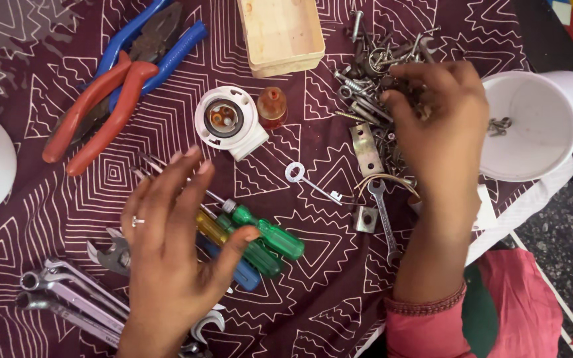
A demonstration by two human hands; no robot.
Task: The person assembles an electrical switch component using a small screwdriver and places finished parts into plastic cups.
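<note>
— What is the person at right now?

— Sorting, I'd say. The right hand [440, 126] is down in the pile of screws and bolts [376, 73] near the far edge of the bench [313, 292], fingers pinched together on some small piece I can't make out. The left hand [170, 248] hovers flat, fingers spread, over the screwdrivers [263, 242] near the front edge, gripping nothing.

— And next?

— Probably a careful lift across to the white cup [532, 126] at the right edge, which already holds a few bits.

— The surroundings?

— A maroon patterned cloth covers the bench; pliers [121, 86] lie at the far left corner, spanners [67, 298] at the near left. Speckled floor shows on the right.
</note>
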